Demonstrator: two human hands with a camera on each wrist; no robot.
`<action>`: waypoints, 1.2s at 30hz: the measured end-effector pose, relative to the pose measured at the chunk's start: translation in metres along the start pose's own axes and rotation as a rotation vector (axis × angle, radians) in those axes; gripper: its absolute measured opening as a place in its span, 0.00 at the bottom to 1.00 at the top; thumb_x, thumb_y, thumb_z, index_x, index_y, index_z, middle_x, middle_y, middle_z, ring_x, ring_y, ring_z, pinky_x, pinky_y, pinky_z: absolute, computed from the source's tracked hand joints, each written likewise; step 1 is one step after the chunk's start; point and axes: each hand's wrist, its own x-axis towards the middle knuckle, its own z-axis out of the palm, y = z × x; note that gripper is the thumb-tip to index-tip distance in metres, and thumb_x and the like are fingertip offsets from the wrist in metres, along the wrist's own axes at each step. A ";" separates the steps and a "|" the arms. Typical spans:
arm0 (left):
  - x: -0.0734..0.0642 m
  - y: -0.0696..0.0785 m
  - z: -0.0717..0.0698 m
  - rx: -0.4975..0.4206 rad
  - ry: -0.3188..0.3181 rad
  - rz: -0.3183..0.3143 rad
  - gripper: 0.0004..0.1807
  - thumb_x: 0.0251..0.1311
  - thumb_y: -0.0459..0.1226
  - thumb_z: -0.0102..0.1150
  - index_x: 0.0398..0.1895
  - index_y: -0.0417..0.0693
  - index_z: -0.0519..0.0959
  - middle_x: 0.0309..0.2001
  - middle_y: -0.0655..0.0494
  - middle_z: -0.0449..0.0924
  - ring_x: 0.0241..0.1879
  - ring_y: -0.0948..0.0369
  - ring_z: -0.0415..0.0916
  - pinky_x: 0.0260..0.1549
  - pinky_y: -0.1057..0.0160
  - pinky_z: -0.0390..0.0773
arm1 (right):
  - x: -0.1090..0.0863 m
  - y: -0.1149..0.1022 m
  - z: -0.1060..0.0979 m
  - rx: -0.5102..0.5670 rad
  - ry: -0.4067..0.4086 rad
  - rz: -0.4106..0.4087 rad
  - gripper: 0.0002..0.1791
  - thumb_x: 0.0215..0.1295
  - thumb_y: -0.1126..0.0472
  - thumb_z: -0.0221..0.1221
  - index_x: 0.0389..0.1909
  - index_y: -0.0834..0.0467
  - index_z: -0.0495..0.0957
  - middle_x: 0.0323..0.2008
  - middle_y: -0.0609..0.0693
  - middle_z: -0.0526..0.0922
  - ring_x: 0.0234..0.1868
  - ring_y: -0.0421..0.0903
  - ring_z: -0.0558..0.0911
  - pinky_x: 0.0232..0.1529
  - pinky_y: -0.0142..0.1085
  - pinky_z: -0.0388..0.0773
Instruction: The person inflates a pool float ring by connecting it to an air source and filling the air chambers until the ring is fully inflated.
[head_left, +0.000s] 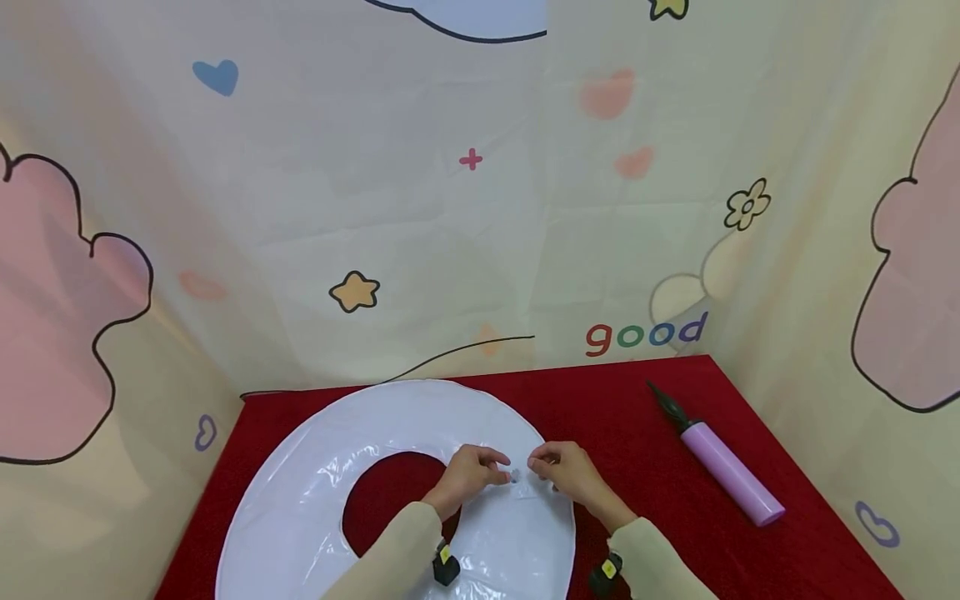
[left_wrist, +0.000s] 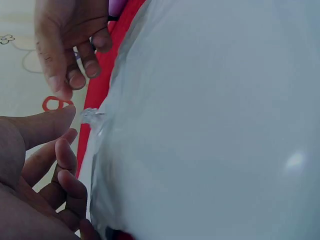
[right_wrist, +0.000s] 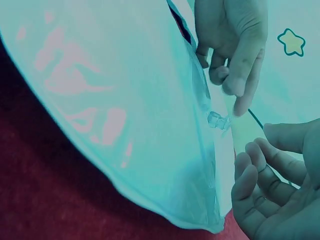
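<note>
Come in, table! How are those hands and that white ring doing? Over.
Left hand and right hand flank the clear valve, no visible grip. White ring on red cloth. Nothing seen blocking the valve; pump lies off right.

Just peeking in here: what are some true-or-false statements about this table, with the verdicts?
1. A white ring lies on a red surface. True.
2. The right hand is gripping the lilac pump. False: the pump lies on the red surface, apart from both hands.
3. A clear valve stands out from the white ring, near the left hand. True.
4. The pump's dark nozzle points toward the person. False: it points away.
5. The word "good" on the backdrop has letters of different colours. True.
</note>
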 end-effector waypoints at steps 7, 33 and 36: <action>0.005 -0.011 0.014 0.131 0.061 0.031 0.09 0.50 0.38 0.71 0.37 0.52 0.88 0.21 0.60 0.73 0.28 0.64 0.68 0.41 0.55 0.62 | 0.008 0.003 0.007 -0.026 -0.030 0.005 0.05 0.63 0.62 0.63 0.36 0.58 0.84 0.27 0.50 0.83 0.26 0.43 0.77 0.24 0.34 0.75; 0.002 -0.020 0.030 0.287 0.208 0.083 0.03 0.49 0.38 0.72 0.28 0.55 0.89 0.14 0.63 0.76 0.24 0.69 0.66 0.40 0.56 0.53 | 0.012 0.008 0.022 -0.128 -0.085 0.005 0.05 0.61 0.62 0.64 0.28 0.59 0.85 0.24 0.48 0.82 0.28 0.42 0.74 0.29 0.33 0.71; 0.003 -0.019 0.030 0.290 0.205 0.081 0.02 0.49 0.38 0.72 0.28 0.55 0.89 0.15 0.62 0.77 0.25 0.69 0.68 0.41 0.55 0.53 | 0.013 0.009 0.023 -0.113 -0.069 0.021 0.05 0.61 0.64 0.63 0.27 0.59 0.85 0.24 0.48 0.82 0.28 0.42 0.74 0.29 0.33 0.70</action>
